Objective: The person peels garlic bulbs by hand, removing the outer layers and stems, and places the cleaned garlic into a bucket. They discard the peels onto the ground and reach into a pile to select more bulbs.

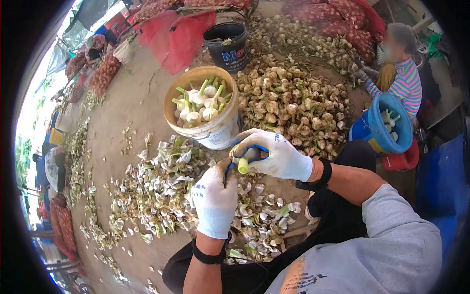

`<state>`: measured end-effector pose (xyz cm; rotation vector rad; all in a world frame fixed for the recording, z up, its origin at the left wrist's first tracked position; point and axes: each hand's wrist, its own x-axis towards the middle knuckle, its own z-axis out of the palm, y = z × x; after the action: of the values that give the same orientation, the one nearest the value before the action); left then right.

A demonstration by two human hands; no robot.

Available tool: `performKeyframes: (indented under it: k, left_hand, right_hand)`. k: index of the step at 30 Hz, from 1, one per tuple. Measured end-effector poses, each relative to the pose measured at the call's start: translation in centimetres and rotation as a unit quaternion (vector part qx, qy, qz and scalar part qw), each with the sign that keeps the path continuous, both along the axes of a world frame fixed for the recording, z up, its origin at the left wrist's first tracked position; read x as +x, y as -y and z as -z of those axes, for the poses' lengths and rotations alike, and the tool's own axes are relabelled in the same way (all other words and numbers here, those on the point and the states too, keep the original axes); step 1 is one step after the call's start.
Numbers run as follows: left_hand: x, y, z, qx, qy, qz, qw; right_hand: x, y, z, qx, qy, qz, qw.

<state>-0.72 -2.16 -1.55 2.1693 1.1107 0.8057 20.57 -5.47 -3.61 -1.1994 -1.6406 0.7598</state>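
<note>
My right hand [281, 156], in a white glove with blue inside the fingers, is closed around a garlic bulb. The cut green stem [243, 166] of that garlic points toward me, while most of the bulb is hidden by the fingers. Right beside the stem, my left hand [214, 193], gloved alike, has its thumb and fingers pinched together; what lies between them is hidden. Beyond my hands stands a cream bucket [219, 135] with several peeled white garlic bulbs [194, 117] in it. Loose garlic skins [166, 181] lie on the ground under and left of my hands.
A heap of unpeeled garlic [293, 105] lies beyond my right hand. Behind the cream bucket is a black bucket [230, 59]. At right, a person in a striped top [409, 83] sits near a blue bucket [387, 142]. Red net sacks [338, 24] stand at the back.
</note>
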Motion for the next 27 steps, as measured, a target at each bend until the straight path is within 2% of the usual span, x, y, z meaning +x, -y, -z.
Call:
performKeyframes:
  k: [2, 6, 8, 11, 12, 13, 14, 15, 17, 19, 21, 22, 23, 24, 25, 26, 27]
  left_hand:
    - [0.0, 0.2, 0.1, 0.01, -0.014, -0.004, 1.0]
    - [0.4, -0.3, -0.3, 0.053, -0.017, -0.017, 0.998]
    - [0.2, -0.8, -0.9, -0.011, -0.013, -0.077, 0.997]
    - [0.1, -1.3, -1.3, -0.145, 0.082, -0.092, 0.982]
    - [0.0, -1.5, -1.4, -0.143, 0.081, -0.089, 0.982]
    - [-0.1, -1.7, -1.6, -0.221, 0.143, -0.074, 0.962]
    - [-0.1, -1.8, -1.7, -0.297, 0.205, -0.059, 0.931]
    - [-0.1, -1.8, -1.8, -0.295, 0.205, -0.057, 0.931]
    - [-0.2, -1.5, -2.0, -0.455, 0.329, -0.025, 0.827]
    - [0.1, -1.1, -1.7, -0.446, 0.346, -0.003, 0.826]
    - [1.0, -0.8, -0.7, -0.373, 0.321, -0.035, 0.87]
    - [1.3, -0.4, -0.9, -0.297, 0.27, -0.042, 0.915]
    - [1.4, -0.2, -0.7, -0.298, 0.27, -0.041, 0.915]
    - [1.3, -0.1, -0.4, -0.269, 0.219, -0.05, 0.937]
    - [1.3, 0.1, -0.1, -0.238, 0.166, -0.058, 0.955]
    - [1.3, 0.2, 0.5, -0.105, 0.094, -0.045, 0.989]
    - [1.2, 0.2, 0.5, -0.105, 0.094, -0.043, 0.989]
  right_hand:
    - [-0.4, 0.2, 0.1, -0.018, -0.011, -0.007, 1.0]
    - [-0.1, 0.2, -0.1, -0.072, -0.112, -0.01, 0.991]
    - [0.3, 0.0, -0.2, -0.086, -0.163, -0.044, 0.982]
    - [1.1, -0.1, -1.7, -0.13, -0.195, -0.067, 0.97]
    - [1.2, 0.0, -2.0, -0.148, -0.23, -0.076, 0.959]
    - [1.3, -0.1, -1.7, -0.145, -0.231, -0.074, 0.959]
    - [1.3, -0.2, -1.1, -0.152, -0.279, -0.068, 0.946]
    - [1.2, -0.3, -0.8, -0.158, -0.326, -0.061, 0.93]
    - [1.3, -0.4, -0.5, -0.145, -0.369, -0.07, 0.916]
    - [1.4, -0.7, -0.2, -0.149, -0.441, -0.049, 0.884]
    - [1.1, -1.0, 0.8, -0.131, -0.443, -0.052, 0.885]
    - [0.6, -1.0, 0.9, -0.129, -0.4, -0.03, 0.907]
    - [0.4, -1.1, 1.0, -0.127, -0.357, -0.009, 0.925]
    - [0.4, -1.0, 0.5, -0.142, -0.302, -0.002, 0.943]
    - [0.2, -0.9, 0.7, -0.142, -0.303, -0.001, 0.942]
    - [0.0, -0.9, 0.9, -0.191, -0.328, 0.015, 0.925]
    - [0.0, -0.8, 1.0, -0.239, -0.35, 0.031, 0.905]
